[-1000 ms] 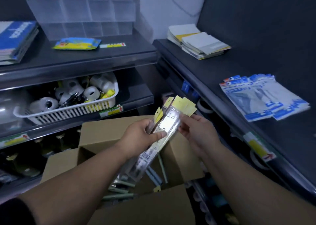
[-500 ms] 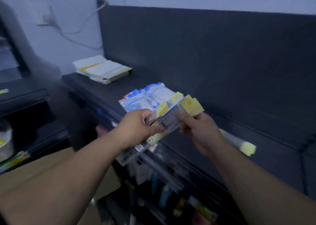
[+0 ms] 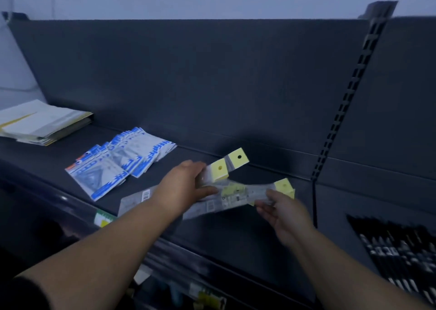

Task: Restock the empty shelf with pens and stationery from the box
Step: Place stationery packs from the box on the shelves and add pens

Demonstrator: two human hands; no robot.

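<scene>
While both hands are working above the dark shelf [image 3: 236,232], the left hand [image 3: 186,187] is gripping a small fan of clear packs [image 3: 238,193] with yellow header tabs, its fingers and thumb closing round their middle. The right hand [image 3: 285,213] is pinching the far end of one pack just below its yellow tab, so that pack is stretching between the two hands and bowing slightly. Two more tabs are sticking out past the left fingers toward the back panel. Motion blur is smearing the packs, and I cannot tell whether they are touching the shelf. Blue-and-white packets [image 3: 120,166] are lying fanned on the shelf to the left, near the left hand. Booklets [image 3: 40,123] are sitting stacked at the far left end. A yellow-green label [image 3: 103,219] is showing on the shelf's front edge beside the left forearm. A slotted upright [image 3: 349,92] is running up the back panel at the right.
</scene>
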